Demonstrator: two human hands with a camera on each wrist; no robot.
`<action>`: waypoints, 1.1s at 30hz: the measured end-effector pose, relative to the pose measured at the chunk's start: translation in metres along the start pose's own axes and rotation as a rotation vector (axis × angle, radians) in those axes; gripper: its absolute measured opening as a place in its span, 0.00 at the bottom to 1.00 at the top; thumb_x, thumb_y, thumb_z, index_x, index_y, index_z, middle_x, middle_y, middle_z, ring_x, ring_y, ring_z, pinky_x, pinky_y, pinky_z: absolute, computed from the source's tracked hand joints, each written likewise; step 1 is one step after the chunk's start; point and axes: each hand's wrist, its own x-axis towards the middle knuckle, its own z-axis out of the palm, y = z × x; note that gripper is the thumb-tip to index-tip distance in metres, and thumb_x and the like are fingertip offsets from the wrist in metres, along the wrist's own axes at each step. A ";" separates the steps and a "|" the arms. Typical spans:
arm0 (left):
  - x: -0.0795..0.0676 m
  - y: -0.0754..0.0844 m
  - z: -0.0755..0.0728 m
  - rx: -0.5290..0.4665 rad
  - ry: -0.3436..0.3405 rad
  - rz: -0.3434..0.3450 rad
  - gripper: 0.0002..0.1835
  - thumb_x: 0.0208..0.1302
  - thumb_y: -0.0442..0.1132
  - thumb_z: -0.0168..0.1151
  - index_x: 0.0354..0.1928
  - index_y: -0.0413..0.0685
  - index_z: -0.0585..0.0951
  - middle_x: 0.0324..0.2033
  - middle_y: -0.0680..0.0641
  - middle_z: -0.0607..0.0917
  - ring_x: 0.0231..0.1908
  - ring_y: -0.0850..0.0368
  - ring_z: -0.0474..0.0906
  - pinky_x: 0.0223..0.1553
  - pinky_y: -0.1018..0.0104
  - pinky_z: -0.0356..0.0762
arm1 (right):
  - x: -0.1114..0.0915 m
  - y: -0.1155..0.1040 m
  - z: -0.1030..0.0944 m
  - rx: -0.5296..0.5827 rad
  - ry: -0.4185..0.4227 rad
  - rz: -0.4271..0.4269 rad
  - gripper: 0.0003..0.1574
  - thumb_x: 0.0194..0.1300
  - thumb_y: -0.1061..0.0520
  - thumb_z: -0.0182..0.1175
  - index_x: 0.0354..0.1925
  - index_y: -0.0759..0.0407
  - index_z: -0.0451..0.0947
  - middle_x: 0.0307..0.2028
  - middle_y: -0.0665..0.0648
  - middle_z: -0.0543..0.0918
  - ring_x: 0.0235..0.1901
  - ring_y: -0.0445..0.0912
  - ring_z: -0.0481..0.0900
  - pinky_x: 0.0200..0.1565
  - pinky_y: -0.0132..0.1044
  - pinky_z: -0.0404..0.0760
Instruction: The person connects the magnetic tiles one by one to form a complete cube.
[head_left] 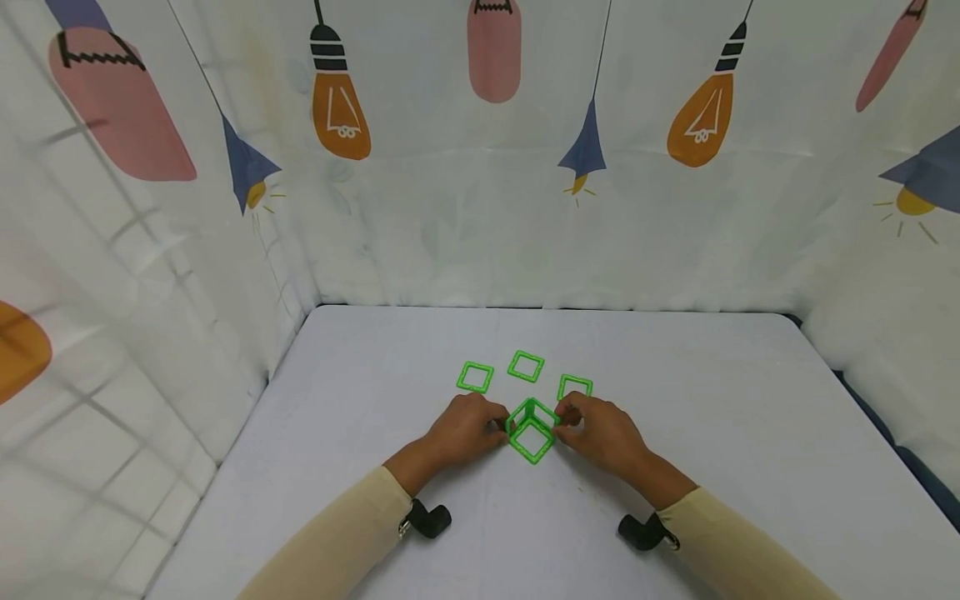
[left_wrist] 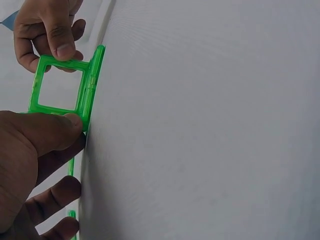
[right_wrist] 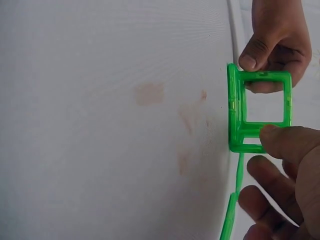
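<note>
Several translucent green square frame tiles, joined at their edges, form an open box-like shape on the white table. My left hand pinches its left side between thumb and fingers. On the opposite side my right hand pinches it too. In the left wrist view, the left thumb lies along the edge of an upright tile, beside a tile lying flat on the table. The right wrist view shows the right thumb on the near edge of the upright tile, other fingers spread below.
Beyond the hands lie three loose green square tiles: one at left, one in the middle and one at right, partly behind the right hand. White printed cloth hangs around the table.
</note>
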 end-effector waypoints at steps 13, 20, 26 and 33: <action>-0.005 0.006 -0.005 -0.010 -0.040 -0.075 0.12 0.63 0.41 0.74 0.49 0.52 0.87 0.35 0.61 0.86 0.39 0.62 0.78 0.43 0.63 0.77 | -0.007 0.000 0.002 0.062 -0.104 0.058 0.36 0.57 0.53 0.78 0.61 0.50 0.76 0.32 0.38 0.84 0.37 0.38 0.81 0.38 0.41 0.79; -0.009 0.012 -0.007 -0.069 -0.095 -0.117 0.18 0.63 0.40 0.73 0.55 0.51 0.84 0.33 0.69 0.84 0.44 0.61 0.77 0.52 0.57 0.74 | -0.007 0.001 0.005 0.052 -0.095 0.046 0.47 0.54 0.52 0.80 0.68 0.53 0.70 0.34 0.37 0.84 0.45 0.41 0.81 0.46 0.44 0.79; -0.012 0.016 -0.010 -0.067 -0.126 -0.125 0.19 0.63 0.42 0.73 0.55 0.52 0.84 0.34 0.69 0.85 0.46 0.60 0.76 0.56 0.55 0.72 | -0.007 0.001 0.007 0.029 -0.084 0.028 0.54 0.52 0.49 0.82 0.71 0.53 0.67 0.39 0.37 0.83 0.52 0.45 0.79 0.51 0.45 0.78; -0.011 0.015 -0.011 -0.052 -0.104 -0.185 0.35 0.58 0.51 0.78 0.66 0.48 0.78 0.52 0.54 0.85 0.54 0.54 0.76 0.61 0.51 0.69 | -0.010 -0.001 0.007 0.016 -0.096 0.019 0.55 0.51 0.49 0.82 0.72 0.52 0.66 0.42 0.38 0.83 0.57 0.48 0.77 0.54 0.47 0.77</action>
